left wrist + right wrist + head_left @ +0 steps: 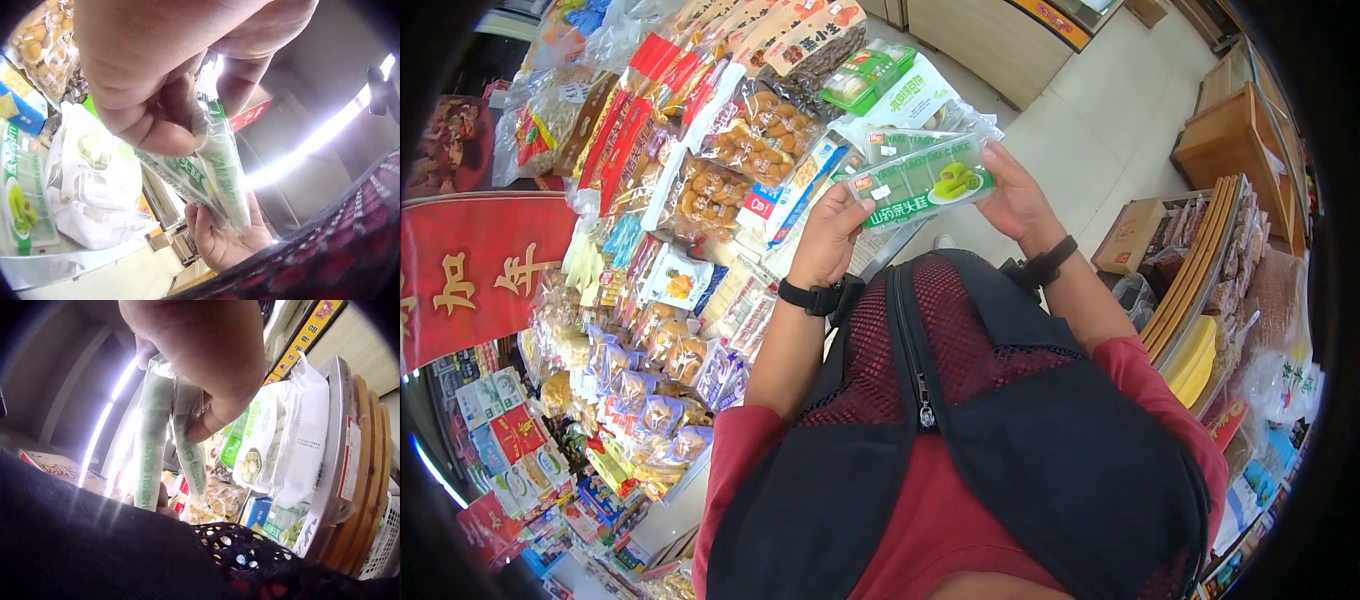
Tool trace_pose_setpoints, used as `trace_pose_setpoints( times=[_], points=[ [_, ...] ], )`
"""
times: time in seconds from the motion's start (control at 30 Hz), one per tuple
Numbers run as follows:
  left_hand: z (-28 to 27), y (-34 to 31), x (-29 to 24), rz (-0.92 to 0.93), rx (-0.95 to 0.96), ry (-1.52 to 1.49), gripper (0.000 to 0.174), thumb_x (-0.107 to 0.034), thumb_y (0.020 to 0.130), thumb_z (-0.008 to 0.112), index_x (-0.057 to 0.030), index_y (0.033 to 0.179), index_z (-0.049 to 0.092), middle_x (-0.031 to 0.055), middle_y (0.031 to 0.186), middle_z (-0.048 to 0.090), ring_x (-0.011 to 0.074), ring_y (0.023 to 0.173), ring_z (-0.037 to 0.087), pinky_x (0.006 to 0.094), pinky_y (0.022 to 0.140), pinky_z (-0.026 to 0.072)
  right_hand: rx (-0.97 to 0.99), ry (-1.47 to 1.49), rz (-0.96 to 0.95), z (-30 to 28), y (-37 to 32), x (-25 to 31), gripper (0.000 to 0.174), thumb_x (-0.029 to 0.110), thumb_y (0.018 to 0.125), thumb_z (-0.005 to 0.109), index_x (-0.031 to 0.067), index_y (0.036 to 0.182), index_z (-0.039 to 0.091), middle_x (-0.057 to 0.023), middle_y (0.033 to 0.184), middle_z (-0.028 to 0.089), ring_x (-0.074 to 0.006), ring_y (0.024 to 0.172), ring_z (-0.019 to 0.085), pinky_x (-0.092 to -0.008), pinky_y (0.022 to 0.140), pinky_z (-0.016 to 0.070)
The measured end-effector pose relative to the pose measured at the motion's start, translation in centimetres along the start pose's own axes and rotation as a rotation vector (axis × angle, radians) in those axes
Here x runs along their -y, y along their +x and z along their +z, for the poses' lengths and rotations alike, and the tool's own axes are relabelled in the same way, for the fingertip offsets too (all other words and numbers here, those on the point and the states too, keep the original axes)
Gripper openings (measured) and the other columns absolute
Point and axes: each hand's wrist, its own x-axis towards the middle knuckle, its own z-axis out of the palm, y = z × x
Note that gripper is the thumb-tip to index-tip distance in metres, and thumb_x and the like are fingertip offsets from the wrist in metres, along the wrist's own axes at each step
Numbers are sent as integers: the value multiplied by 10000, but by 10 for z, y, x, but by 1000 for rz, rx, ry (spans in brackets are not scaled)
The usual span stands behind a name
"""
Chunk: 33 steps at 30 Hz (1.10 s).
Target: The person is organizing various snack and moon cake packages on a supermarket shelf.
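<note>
Two clear packs of yam cakes with green print are held up together in front of the chest, the front pack (pixel 935 190) facing the head camera. My left hand (pixel 832 235) pinches their left end, thumb over the front face. At the other end my right hand (pixel 1018 200) grips the packs, its fingers partly hidden behind them. In the right wrist view the front pack (pixel 153 440) and the second pack (pixel 189 434) stand nearly edge-on, slightly apart at the bottom. A similar yam cake pack (pixel 25 194) lies on the display in the left wrist view.
The snack display to the left holds bagged brown pastries (pixel 765 130), a blue-and-white packet (pixel 792 195), a green tray pack (pixel 868 78) and a white bag (pixel 915 100). Wooden-slatted shelving (pixel 1200 265) stands to the right. Tiled floor (pixel 1100 130) lies ahead.
</note>
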Motion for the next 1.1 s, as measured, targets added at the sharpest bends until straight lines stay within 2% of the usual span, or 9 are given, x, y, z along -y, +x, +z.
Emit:
trace_pose_setpoints(
  times=[0.27, 0.57, 0.8, 1.0, 1.1],
  points=[
    [-1, 0, -4, 12, -17, -68, 338, -31, 898, 595, 23, 1223, 525, 96, 1188, 623, 163, 1084, 592, 300, 972, 436, 7, -30, 18, -1, 8, 4, 398, 168, 946, 569, 59, 1314, 462, -55, 1229, 582, -181, 1127, 576, -366, 984, 468],
    [-3, -1, -8, 27, -20, -80, 370, -32, 892, 603, 19, 1249, 522, 98, 1198, 623, 165, 1096, 588, 298, 976, 431, -19, -32, 41, 0, 13, 5, 383, 168, 946, 563, 65, 1306, 480, -48, 1233, 590, -178, 1115, 583, -368, 982, 460],
    [-17, -5, -5, 23, -22, -148, 383, -45, 885, 610, 17, 1253, 523, 90, 1193, 627, 171, 1113, 577, 314, 991, 422, 38, -5, 36, -6, 19, 3, 344, 178, 955, 540, 67, 1278, 508, -47, 1192, 615, -180, 1108, 587, -381, 984, 448],
    [-27, -12, -12, 42, -55, -191, 387, -62, 885, 612, 15, 1253, 519, 97, 1186, 629, 178, 1086, 600, 327, 981, 448, -18, -29, 33, -10, 17, 11, 333, 196, 963, 521, 57, 1265, 504, -70, 1229, 594, -219, 1127, 583, -430, 997, 448],
    [-41, -18, -15, 73, -114, -200, 379, -63, 879, 611, 16, 1239, 523, 113, 1169, 636, 185, 1054, 625, 331, 964, 478, -91, -25, -42, -15, 17, 18, 323, 206, 962, 522, 66, 1253, 497, -79, 1236, 585, -249, 1149, 568, -469, 1023, 436]
  ],
)
